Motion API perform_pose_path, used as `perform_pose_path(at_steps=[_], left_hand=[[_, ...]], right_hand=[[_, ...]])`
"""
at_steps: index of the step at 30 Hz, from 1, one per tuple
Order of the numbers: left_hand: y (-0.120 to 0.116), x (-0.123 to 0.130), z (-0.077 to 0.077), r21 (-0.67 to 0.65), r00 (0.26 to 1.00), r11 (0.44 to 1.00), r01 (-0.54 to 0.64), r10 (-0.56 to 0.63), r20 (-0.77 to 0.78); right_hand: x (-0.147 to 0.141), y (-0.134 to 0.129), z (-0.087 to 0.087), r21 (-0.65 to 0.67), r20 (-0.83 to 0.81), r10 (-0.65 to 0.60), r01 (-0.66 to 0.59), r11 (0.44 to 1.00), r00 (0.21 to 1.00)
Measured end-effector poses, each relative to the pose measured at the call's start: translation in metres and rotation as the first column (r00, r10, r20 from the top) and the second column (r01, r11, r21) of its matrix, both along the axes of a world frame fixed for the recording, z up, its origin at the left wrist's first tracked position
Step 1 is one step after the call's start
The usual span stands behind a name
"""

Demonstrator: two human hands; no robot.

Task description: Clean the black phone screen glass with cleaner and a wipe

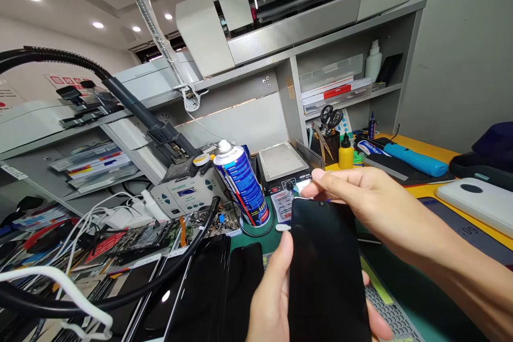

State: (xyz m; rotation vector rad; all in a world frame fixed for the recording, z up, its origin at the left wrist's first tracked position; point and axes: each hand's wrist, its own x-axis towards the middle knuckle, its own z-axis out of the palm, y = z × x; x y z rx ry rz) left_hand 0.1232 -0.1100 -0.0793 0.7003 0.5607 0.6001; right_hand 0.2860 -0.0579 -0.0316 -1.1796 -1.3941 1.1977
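A black smartphone is held upright, its dark screen facing me, with a small camera spot near the top edge. My left hand is closed round its lower part, the thumb along the left edge and fingertips showing at the right. My right hand is at the phone's top edge with thumb and fingers pinched together. Whatever lies in that pinch is too small to make out. Beside my left thumb a white rounded tip sticks out; I cannot tell whether it is held.
A blue spray can stands behind the phone, near a heating plate and a grey control box. Several dark phone screens lie at left, crossed by a black hose. At right are a yellow bottle and a white device.
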Motion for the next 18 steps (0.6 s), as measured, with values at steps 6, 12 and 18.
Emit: perform_pose_path(at_steps=[6, 12, 18], left_hand=[[0.010, -0.010, 0.010, -0.113, 0.975, 0.992, -0.052, 0.075, 0.211], [0.009, -0.009, 0.019, -0.124, 0.975, 0.986, -0.109, 0.131, 0.178], [0.007, -0.012, 0.014, -0.132, 0.979, 0.986, -0.098, 0.120, 0.167]], right_hand=[[0.001, 0.004, 0.002, 0.165, 0.091, -0.261, 0.244, 0.956, 0.961], [0.002, 0.005, 0.000, 0.158, 0.037, -0.273, 0.264, 0.951, 0.961], [-0.001, 0.003, -0.001, 0.171, 0.076, -0.253, 0.237, 0.956, 0.964]])
